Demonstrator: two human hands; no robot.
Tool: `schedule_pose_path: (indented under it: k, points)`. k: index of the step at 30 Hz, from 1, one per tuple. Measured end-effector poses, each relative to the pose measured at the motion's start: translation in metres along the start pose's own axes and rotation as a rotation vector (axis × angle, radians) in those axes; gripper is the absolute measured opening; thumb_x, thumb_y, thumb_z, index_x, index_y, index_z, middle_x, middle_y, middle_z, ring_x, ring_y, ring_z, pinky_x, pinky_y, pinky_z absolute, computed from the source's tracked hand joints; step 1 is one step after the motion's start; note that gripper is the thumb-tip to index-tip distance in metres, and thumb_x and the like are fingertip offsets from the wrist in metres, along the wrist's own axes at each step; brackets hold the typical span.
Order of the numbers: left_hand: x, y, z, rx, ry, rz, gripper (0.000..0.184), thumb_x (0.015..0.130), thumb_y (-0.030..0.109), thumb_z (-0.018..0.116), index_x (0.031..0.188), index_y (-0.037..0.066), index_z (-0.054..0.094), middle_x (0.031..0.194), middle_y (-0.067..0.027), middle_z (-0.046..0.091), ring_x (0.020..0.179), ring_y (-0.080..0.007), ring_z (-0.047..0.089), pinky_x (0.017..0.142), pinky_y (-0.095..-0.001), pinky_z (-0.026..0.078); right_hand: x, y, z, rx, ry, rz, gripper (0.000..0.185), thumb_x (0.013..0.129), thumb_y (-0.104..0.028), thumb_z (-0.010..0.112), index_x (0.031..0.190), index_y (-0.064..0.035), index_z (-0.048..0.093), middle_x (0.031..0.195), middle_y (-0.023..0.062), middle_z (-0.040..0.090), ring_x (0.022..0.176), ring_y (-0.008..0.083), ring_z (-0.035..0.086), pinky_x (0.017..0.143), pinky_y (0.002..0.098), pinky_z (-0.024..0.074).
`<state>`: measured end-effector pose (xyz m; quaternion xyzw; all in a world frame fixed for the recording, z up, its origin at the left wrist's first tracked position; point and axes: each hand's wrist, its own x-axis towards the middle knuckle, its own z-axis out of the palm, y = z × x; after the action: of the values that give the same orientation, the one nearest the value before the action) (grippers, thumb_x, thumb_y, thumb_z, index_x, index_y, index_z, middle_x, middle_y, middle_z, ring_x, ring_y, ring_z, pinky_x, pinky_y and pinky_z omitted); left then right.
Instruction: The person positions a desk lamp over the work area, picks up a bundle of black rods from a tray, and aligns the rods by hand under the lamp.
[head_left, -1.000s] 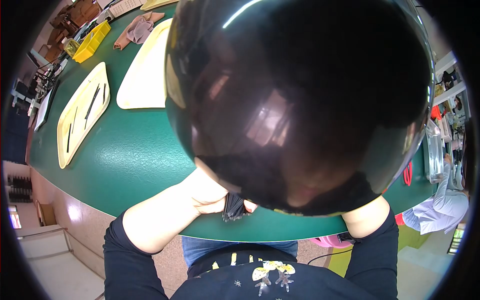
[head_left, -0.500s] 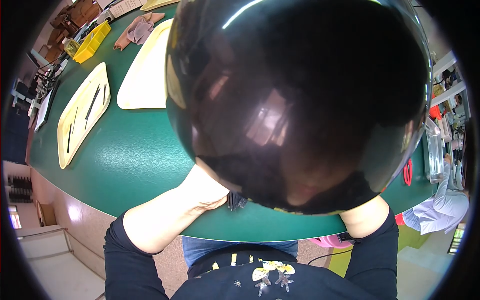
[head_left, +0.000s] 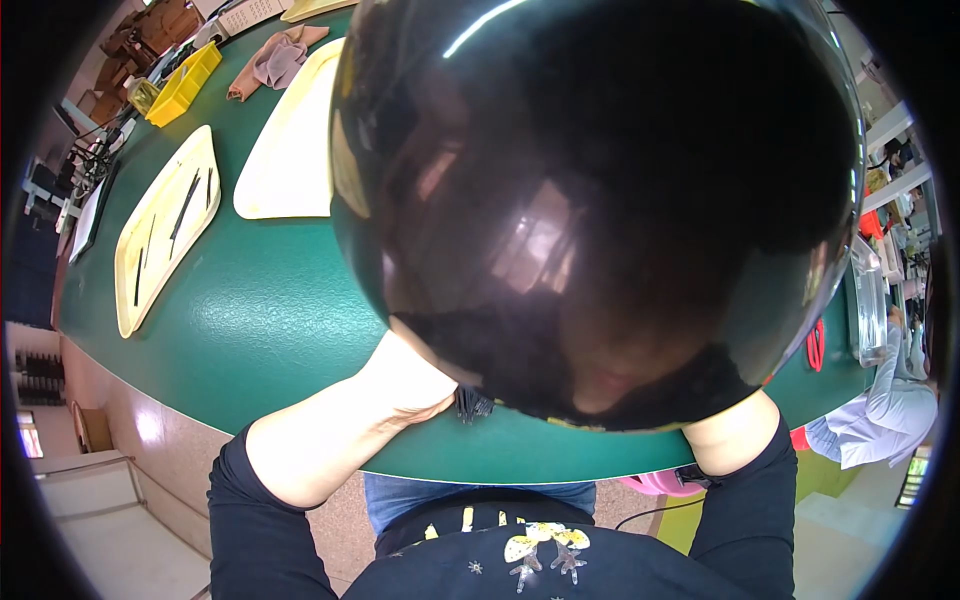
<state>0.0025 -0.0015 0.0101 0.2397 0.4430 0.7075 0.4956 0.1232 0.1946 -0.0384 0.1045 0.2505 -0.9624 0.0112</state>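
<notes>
Nearest us, a glossy dark dome (head_left: 600, 210) fills much of the view. At its lower-left edge we see the left hand (head_left: 415, 378), fingers hidden; we cannot tell its grip. A bundle of black strands (head_left: 473, 404) protrudes just beside it, over the green table (head_left: 250, 290). The right hand is hidden behind the dome, its state unseen. Farther off, we note a tray (head_left: 166, 208) bearing black strips (head_left: 185, 205), then a yellow bin (head_left: 187, 88).

Forearms (head_left: 318, 435) angled inward, left hand (head_left: 422, 382) partly hidden, right hand out of sight
</notes>
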Motion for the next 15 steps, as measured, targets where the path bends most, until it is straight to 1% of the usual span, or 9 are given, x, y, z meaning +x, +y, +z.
schedule_pose_path:
  k: [3,6,9,11,12,15]
  points:
    - [0.000,-0.003,-0.003,-0.037,-0.016,0.020,0.011,0.083,0.002,0.061,0.093,-0.004,0.060,0.077,-0.0125,0.065,0.064,-0.0194,0.064,0.059,-0.0272,0.053,-0.002,-0.002,-0.003,0.011,0.006,0.003,0.053,0.081,-0.025,0.055,0.126,0.0003,0.044,0.120,0.0163,0.054,0.109,0.0219,0.054,0.089,0.0318,0.0460]
    - [-0.003,0.006,0.005,-0.174,-0.005,-0.044,0.013,0.084,0.003,0.060,0.095,-0.004,0.059,0.076,-0.0118,0.064,0.063,-0.0190,0.063,0.059,-0.0272,0.053,-0.008,-0.005,-0.007,0.020,0.010,0.005,0.053,0.081,-0.025,0.054,0.126,0.0001,0.044,0.120,0.0161,0.054,0.109,0.0218,0.054,0.089,0.0317,0.0459]
    - [-0.004,0.007,-0.001,-0.309,-0.107,-0.146,0.014,0.085,0.004,0.060,0.097,-0.004,0.058,0.075,-0.0109,0.063,0.061,-0.0182,0.062,0.059,-0.0273,0.053,-0.003,-0.004,-0.006,0.030,0.015,0.007,0.053,0.081,-0.026,0.054,0.126,-0.0001,0.044,0.120,0.0160,0.054,0.108,0.0216,0.054,0.089,0.0316,0.0458]
    - [-0.004,0.002,-0.005,-0.310,-0.141,-0.181,0.014,0.085,0.004,0.060,0.096,-0.004,0.058,0.074,-0.0103,0.062,0.060,-0.0178,0.062,0.059,-0.0271,0.053,-0.009,-0.004,-0.005,0.037,0.019,0.010,0.052,0.082,-0.026,0.053,0.126,-0.0002,0.044,0.120,0.0160,0.054,0.108,0.0215,0.054,0.089,0.0315,0.0458]
    - [-0.003,-0.001,-0.007,-0.309,-0.159,-0.199,0.013,0.085,0.004,0.059,0.096,-0.004,0.058,0.074,-0.0100,0.062,0.060,-0.0176,0.061,0.059,-0.0271,0.052,0.003,0.004,-0.002,0.041,0.022,0.010,0.052,0.082,-0.026,0.053,0.126,-0.0002,0.044,0.120,0.0159,0.054,0.108,0.0215,0.054,0.089,0.0315,0.0457]
    - [0.001,-0.013,-0.009,-0.161,-0.073,-0.057,0.013,0.085,0.004,0.060,0.094,-0.004,0.059,0.075,-0.0104,0.062,0.061,-0.0179,0.062,0.059,-0.0271,0.052,0.003,-0.003,-0.005,0.049,0.027,0.009,0.052,0.082,-0.027,0.052,0.126,-0.0004,0.044,0.120,0.0158,0.054,0.108,0.0213,0.054,0.089,0.0314,0.0456]
